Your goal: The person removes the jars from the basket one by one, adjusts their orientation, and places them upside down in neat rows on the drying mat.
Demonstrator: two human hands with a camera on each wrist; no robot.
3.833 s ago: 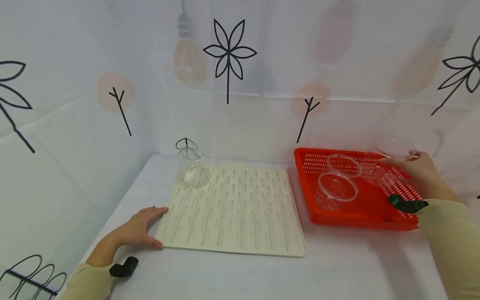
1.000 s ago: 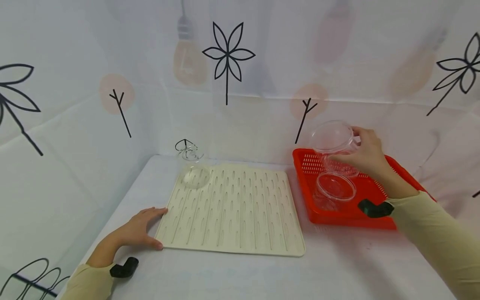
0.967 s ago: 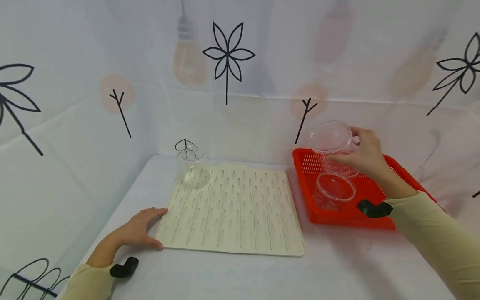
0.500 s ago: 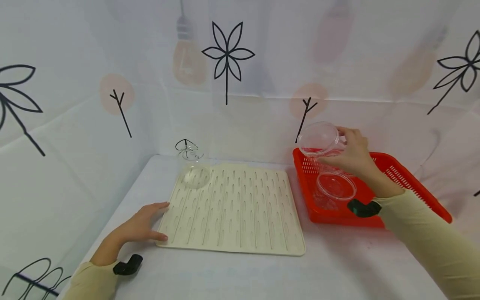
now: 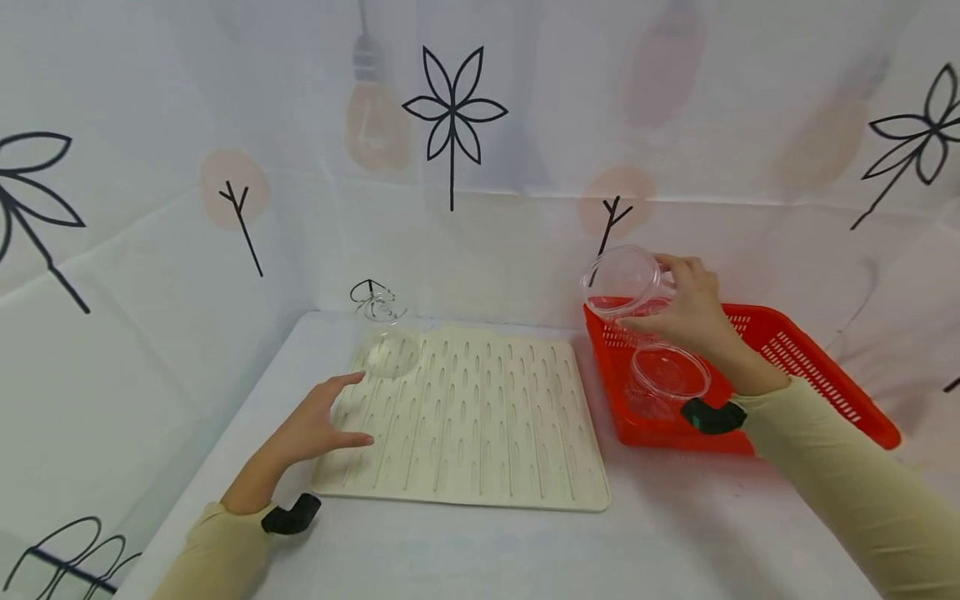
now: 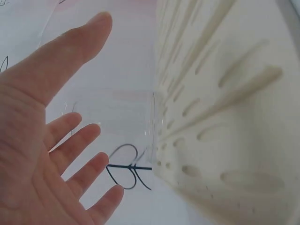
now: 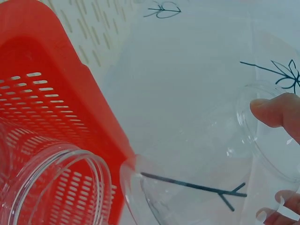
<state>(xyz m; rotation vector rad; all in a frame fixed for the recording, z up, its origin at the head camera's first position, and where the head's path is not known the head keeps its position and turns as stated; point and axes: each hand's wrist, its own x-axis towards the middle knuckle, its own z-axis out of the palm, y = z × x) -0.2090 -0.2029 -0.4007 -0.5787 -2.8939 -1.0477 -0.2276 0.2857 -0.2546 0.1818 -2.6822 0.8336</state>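
Note:
My right hand (image 5: pixel 686 308) grips a clear jar (image 5: pixel 621 282) and holds it tilted above the back left corner of the red basket (image 5: pixel 750 450). In the right wrist view, thumb and fingers reach around one end of it. My left hand (image 5: pixel 315 421) hovers over the left part of the cream drying mat (image 5: pixel 480 433), thumb and fingers spread apart, holding nothing. At the back left of the mat stands another clear jar (image 5: pixel 392 354). A further clear jar (image 5: pixel 670 371) sits in the basket, and what lies behind it is partly hidden by my right hand.
A white cloth (image 5: pixel 420 554) covers the table in front of the mat. White hanging cloth (image 5: pixel 300 108) with printed flowers and bulbs encloses the back and left side. The basket stands just to the right of the mat.
My right hand has carried the clear jar leftward from the basket's right side to its back left corner. My left hand has lifted off the mat's left edge and moved inward over it.

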